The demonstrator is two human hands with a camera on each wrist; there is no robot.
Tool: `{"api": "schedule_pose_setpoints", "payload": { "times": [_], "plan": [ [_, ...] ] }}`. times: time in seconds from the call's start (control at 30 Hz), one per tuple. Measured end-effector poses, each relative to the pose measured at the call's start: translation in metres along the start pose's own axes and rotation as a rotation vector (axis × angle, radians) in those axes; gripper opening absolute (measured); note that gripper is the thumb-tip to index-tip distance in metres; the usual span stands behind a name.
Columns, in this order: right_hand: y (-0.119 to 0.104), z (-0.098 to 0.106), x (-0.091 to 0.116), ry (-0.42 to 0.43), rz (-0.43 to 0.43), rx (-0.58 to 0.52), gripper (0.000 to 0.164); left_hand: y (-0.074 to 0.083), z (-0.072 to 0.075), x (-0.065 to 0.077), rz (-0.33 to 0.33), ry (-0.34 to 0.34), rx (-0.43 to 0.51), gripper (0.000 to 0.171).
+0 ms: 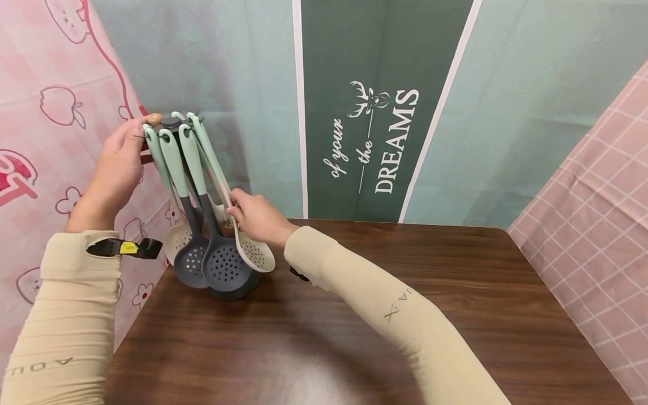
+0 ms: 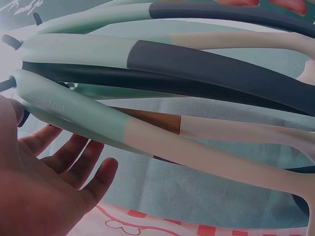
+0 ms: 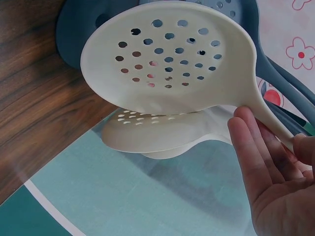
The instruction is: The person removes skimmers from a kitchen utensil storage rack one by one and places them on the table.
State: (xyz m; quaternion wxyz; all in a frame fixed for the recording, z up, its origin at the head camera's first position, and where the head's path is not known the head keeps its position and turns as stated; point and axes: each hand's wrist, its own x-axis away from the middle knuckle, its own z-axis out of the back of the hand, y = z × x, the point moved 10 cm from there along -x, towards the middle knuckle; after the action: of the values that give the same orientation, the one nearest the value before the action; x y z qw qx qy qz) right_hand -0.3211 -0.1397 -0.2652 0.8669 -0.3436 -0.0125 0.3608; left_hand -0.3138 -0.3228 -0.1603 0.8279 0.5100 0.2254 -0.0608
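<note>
In the head view several kitchen utensils with mint-green handles hang from a dark rotating-style rack [image 1: 172,122] at the left. My right hand [image 1: 260,216] pinches the shaft of a cream skimmer [image 1: 255,253], its perforated head hanging below my fingers. The right wrist view shows the skimmer's holed bowl [image 3: 167,59] large, with thumb and fingers on either side of its neck. My left hand [image 1: 118,163] touches the rack's top beside the hooks. Its fingers [image 2: 101,179] are loosely spread by a mint handle [image 2: 74,108] in the left wrist view.
Two grey skimmers [image 1: 226,264] hang in front of the rack's round dark base [image 1: 238,289]. The rack stands on a brown wooden table [image 1: 405,304], near a pink patterned cloth [image 1: 55,135] on the left. A green curtain [image 1: 374,112] hangs behind.
</note>
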Motion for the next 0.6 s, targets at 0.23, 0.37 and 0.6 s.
{"api": "schedule_pose_setpoints", "payload": {
  "times": [0.23,0.37,0.6],
  "plan": [
    [-0.0008,0.0033,0.0006,0.017,0.014,-0.001,0.014,0.0004,0.0014,0.0011,-0.026,0.009,0.007,0.047],
    [-0.0006,0.0056,0.0012,0.024,0.013,0.002,0.013,0.0012,0.0009,0.0014,-0.035,0.002,0.027,0.046],
    [-0.0004,0.0096,0.0013,0.028,0.006,0.019,0.014,0.0016,0.0002,0.0028,-0.032,-0.007,0.019,0.047]
  ]
}}
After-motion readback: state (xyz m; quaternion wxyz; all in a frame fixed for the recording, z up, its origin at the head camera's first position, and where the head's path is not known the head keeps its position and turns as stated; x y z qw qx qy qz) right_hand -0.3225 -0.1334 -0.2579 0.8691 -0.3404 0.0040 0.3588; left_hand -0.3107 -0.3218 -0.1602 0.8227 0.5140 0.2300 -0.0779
